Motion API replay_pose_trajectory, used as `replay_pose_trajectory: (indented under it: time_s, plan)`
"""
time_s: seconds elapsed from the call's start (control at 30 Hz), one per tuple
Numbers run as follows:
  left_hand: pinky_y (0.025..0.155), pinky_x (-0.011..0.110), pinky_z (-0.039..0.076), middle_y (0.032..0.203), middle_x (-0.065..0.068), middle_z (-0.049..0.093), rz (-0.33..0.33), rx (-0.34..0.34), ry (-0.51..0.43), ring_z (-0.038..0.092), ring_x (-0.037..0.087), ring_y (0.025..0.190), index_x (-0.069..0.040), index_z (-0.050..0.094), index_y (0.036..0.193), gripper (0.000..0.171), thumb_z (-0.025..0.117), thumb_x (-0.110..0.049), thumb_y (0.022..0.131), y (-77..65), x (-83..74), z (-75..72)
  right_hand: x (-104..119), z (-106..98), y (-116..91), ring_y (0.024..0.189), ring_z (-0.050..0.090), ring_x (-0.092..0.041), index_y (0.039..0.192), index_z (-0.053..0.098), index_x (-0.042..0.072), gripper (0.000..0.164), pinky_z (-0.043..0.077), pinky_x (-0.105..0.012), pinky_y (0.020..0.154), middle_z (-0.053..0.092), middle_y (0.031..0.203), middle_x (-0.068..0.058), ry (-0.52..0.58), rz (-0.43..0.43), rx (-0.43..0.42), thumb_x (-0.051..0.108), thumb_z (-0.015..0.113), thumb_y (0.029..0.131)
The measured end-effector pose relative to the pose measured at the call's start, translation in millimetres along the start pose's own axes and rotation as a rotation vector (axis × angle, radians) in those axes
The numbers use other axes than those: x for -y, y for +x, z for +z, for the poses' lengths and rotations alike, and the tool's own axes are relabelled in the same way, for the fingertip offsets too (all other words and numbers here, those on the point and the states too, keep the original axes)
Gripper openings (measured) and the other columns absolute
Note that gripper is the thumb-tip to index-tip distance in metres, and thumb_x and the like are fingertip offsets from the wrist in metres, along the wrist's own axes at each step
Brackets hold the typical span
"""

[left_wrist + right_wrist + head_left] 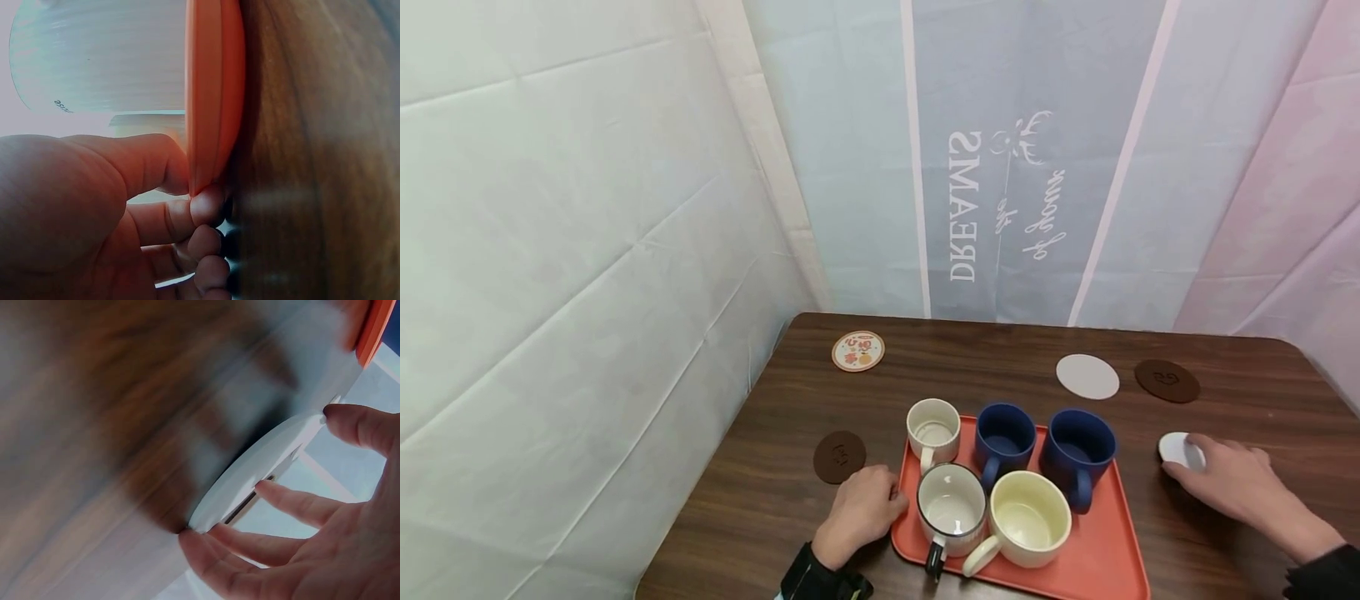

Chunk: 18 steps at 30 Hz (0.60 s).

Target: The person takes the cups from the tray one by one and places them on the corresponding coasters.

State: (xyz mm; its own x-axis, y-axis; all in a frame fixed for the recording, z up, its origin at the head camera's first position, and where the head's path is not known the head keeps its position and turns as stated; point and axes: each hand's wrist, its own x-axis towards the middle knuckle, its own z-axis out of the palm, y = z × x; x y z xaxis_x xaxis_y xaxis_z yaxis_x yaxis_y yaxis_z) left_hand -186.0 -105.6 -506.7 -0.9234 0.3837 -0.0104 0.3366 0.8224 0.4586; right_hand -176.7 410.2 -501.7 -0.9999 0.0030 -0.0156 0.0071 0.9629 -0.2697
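An orange-red tray (1108,542) bears several mugs near the table's front. My left hand (861,510) pinches its left edge; in the left wrist view the thumb (156,162) lies against the rim, with the other fingertips below. To the right of the tray, my right hand (1243,483) holds a round white coaster (1177,450) by its rim, thumb and fingers on opposite sides. The right wrist view shows this coaster (256,465) tilted close over the table. Nearest the left hand on the tray is a white mug with a black handle (951,504).
Also on the tray are a small white mug (933,429), two blue mugs (1003,437) and a pale yellow mug (1028,518). On the wooden table (760,467) lie a patterned coaster (858,351), brown coasters (839,457) left and right, and another white coaster (1087,377). Hanging fabric (865,167) borders the table.
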Motion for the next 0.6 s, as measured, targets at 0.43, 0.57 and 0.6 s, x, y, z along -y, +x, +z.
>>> replay_pose_trajectory:
  time_s: [0.43,0.57,0.6]
  plan:
    - [0.05,0.026,0.029,0.062,-0.009,0.039,0.013,-0.009,-0.023,0.04,0.008,0.052,-0.021,0.046,0.056,0.041,0.071,-0.014,0.087,0.7,2.8,3.3,31.6,12.8,29.5,0.105,0.055,-0.059,0.122,0.066,-0.008,0.051,0.042,-0.071,0.084,0.062,0.113,-0.037,0.061,-0.229,-0.092,0.03,0.08,0.091]
    - [0.05,0.026,0.028,0.061,-0.009,0.038,0.014,-0.009,-0.031,0.039,0.008,0.051,-0.021,0.045,0.056,0.041,0.071,-0.013,0.087,0.6,3.1,2.1,36.8,17.2,31.5,0.107,0.053,-0.061,0.123,0.067,-0.004,0.049,0.044,-0.074,0.082,0.06,0.118,-0.037,0.073,-0.276,-0.125,0.026,0.082,0.088]
    - [0.05,0.026,0.027,0.061,-0.009,0.038,0.014,-0.009,-0.032,0.039,0.008,0.051,-0.02,0.044,0.056,0.042,0.071,-0.013,0.087,0.7,3.2,1.6,37.5,18.1,32.6,0.108,0.052,-0.061,0.123,0.067,-0.004,0.048,0.044,-0.074,0.082,0.059,0.12,-0.037,0.083,-0.292,-0.129,0.025,0.082,0.087]
